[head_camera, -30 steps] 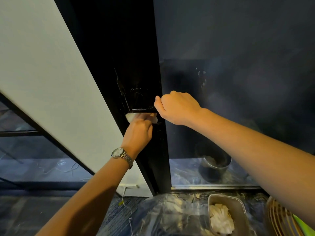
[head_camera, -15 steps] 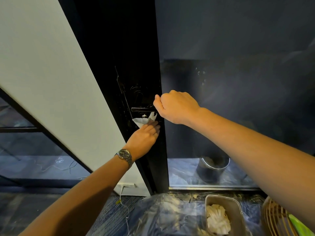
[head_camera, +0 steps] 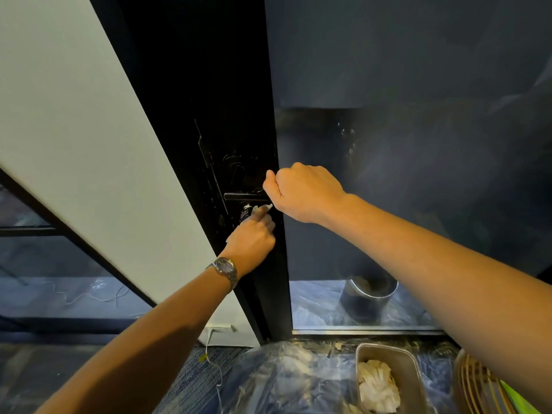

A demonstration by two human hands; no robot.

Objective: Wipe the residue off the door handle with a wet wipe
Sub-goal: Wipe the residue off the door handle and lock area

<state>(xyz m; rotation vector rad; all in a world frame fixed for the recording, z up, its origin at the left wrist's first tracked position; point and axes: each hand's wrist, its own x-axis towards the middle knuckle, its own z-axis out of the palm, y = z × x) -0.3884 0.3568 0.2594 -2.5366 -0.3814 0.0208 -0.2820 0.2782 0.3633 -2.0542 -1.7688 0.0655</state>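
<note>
Right hand (head_camera: 301,192) grips door handle (head_camera: 243,196) to steady it; left hand (head_camera: 254,234) pinches wet wipe (head_camera: 260,208) just under the lever, likely wiping its underside.

Your right hand (head_camera: 301,189) is a knuckles-up fist, fingers curled round the right end of the door handle (head_camera: 243,196), with the bare forearm stretching in from the lower right. Your left hand (head_camera: 254,234) sits just below it, its back turned toward you and its fingertips pinching the wet wipe (head_camera: 262,209) just under the handle.
</note>
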